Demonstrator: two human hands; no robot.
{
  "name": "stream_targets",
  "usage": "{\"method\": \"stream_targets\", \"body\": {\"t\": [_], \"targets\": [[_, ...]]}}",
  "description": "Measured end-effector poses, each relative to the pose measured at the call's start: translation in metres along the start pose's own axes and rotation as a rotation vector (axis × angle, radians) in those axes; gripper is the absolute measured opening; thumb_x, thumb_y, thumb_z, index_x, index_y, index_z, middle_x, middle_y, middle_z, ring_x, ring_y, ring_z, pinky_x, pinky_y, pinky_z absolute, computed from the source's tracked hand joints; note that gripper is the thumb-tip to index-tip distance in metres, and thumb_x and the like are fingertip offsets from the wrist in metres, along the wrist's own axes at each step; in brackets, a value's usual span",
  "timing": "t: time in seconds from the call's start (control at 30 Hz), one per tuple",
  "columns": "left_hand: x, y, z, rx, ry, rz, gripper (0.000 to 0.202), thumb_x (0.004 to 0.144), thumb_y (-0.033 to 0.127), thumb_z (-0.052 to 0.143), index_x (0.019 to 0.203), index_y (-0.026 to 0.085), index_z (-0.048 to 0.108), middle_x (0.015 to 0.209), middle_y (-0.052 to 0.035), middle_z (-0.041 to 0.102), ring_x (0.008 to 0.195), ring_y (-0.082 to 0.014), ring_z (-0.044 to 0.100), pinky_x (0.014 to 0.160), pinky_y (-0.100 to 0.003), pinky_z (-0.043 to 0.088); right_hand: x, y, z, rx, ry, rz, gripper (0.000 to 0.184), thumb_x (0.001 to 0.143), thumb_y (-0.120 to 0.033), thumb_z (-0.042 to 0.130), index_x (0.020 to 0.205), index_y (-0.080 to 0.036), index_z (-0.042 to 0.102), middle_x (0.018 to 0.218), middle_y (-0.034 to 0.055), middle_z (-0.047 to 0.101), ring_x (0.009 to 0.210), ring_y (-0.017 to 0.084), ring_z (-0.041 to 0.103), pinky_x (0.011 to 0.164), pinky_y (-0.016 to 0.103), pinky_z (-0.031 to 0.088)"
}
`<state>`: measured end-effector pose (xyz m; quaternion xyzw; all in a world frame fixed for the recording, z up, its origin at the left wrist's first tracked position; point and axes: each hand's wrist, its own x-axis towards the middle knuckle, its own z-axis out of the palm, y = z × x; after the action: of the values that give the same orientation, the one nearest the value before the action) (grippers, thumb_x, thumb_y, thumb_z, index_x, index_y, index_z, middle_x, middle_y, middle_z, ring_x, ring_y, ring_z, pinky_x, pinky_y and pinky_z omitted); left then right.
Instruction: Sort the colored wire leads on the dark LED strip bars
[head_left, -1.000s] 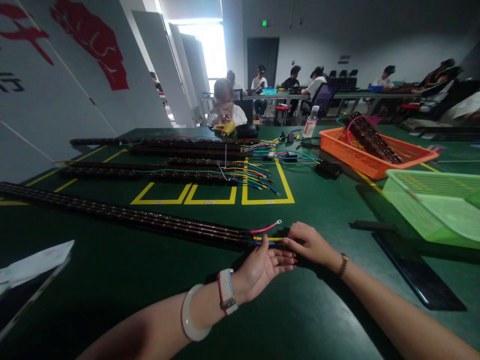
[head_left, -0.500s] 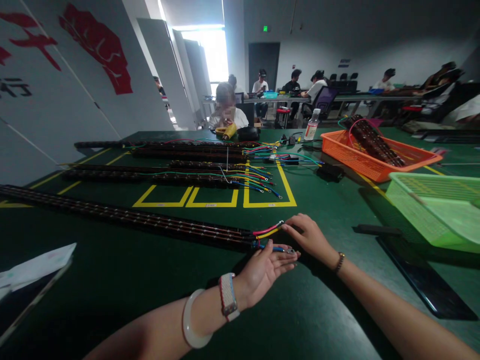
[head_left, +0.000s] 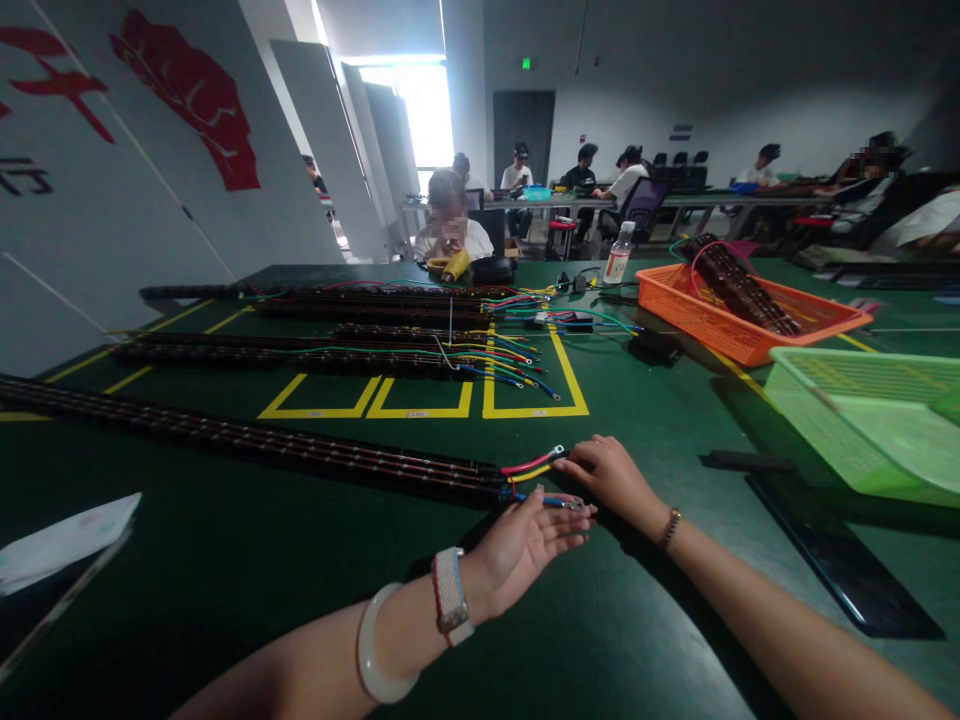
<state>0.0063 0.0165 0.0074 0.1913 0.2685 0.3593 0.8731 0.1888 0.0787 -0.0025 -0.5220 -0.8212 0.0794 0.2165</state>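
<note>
My left hand [head_left: 521, 545] is turned palm up, its fingers stretched out. Across these fingers lies a blue wire [head_left: 553, 501] with a metal ring terminal, held under my thumb. My right hand [head_left: 604, 472] comes from the right with bent fingers pinched at the end of a yellow wire [head_left: 530, 473]; its tip is hidden by them. A red wire [head_left: 525, 465] with a bare metal lug rises just above. All three wires leave the right end of a long dark bundle of strips [head_left: 300, 450] lying on the green table [head_left: 300, 580].
More strip bundles [head_left: 360, 350] with coloured wires lie further back, near yellow tape outlines. On the right are an orange basket [head_left: 697, 325], a green basket [head_left: 832, 455] and a black phone-like slab [head_left: 847, 560]. A bottle [head_left: 619, 252] stands behind. A person [head_left: 450, 225] sits opposite.
My right fingers have shifted slightly down and left at the yellow wire, and the red wire's lug now stands clearer of them. My left hand holds nearly the same pose. The view has shifted slightly.
</note>
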Motion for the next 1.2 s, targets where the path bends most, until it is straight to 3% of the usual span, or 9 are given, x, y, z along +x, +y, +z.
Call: {"method": "stream_targets", "body": {"t": [0.33, 0.47, 0.57, 0.73, 1.2], "targets": [[0.0, 0.001, 0.002, 0.015, 0.007, -0.023, 0.045, 0.092, 0.041, 0.036, 0.096, 0.004, 0.062, 0.104, -0.0196, 0.063, 0.095, -0.0209, 0.061, 0.095, -0.038, 0.038, -0.005, -0.005, -0.004, 0.064, -0.047, -0.047, 0.047, 0.09, -0.05, 0.045, 0.057, -0.018, 0.053, 0.056, -0.0001, 0.056, 0.06, 0.013, 0.046, 0.063, 0.029, 0.028], [0.0, 0.002, 0.001, 0.021, 0.002, -0.025, 0.045, 0.091, 0.042, 0.038, 0.098, 0.005, 0.061, 0.103, -0.0194, 0.063, 0.095, -0.021, 0.06, 0.094, -0.039, 0.038, -0.012, -0.005, -0.011, 0.136, -0.002, -0.083, 0.05, 0.092, -0.049, 0.04, 0.053, -0.019, 0.048, 0.053, -0.0005, 0.05, 0.058, 0.013, 0.043, 0.062, 0.028, 0.03], [0.0, 0.002, 0.001, 0.029, 0.007, -0.036, 0.046, 0.091, 0.043, 0.037, 0.095, 0.005, 0.061, 0.097, -0.0181, 0.064, 0.092, -0.0202, 0.061, 0.093, -0.038, 0.038, -0.018, -0.007, -0.018, 0.202, 0.016, -0.214, 0.051, 0.094, -0.045, 0.034, 0.052, -0.019, 0.045, 0.052, -0.0002, 0.046, 0.057, 0.013, 0.042, 0.061, 0.028, 0.031], [0.0, 0.001, 0.002, 0.021, 0.022, -0.007, 0.04, 0.092, 0.039, 0.037, 0.094, 0.008, 0.061, 0.086, -0.012, 0.064, 0.082, -0.0179, 0.061, 0.089, -0.038, 0.04, -0.022, -0.012, -0.022, 0.119, 0.002, -0.432, 0.038, 0.092, -0.038, 0.043, 0.06, -0.018, 0.054, 0.057, 0.0014, 0.051, 0.059, 0.013, 0.043, 0.062, 0.029, 0.03], [0.0, 0.0, 0.002, 0.02, 0.021, -0.046, 0.055, 0.091, 0.05, 0.032, 0.081, 0.005, 0.063, 0.079, -0.0121, 0.063, 0.079, -0.0172, 0.06, 0.089, -0.036, 0.039, -0.021, -0.011, -0.019, 0.08, 0.035, -0.401, 0.037, 0.092, -0.037, 0.045, 0.061, -0.018, 0.055, 0.056, 0.0012, 0.051, 0.057, 0.013, 0.044, 0.06, 0.027, 0.031]]}}
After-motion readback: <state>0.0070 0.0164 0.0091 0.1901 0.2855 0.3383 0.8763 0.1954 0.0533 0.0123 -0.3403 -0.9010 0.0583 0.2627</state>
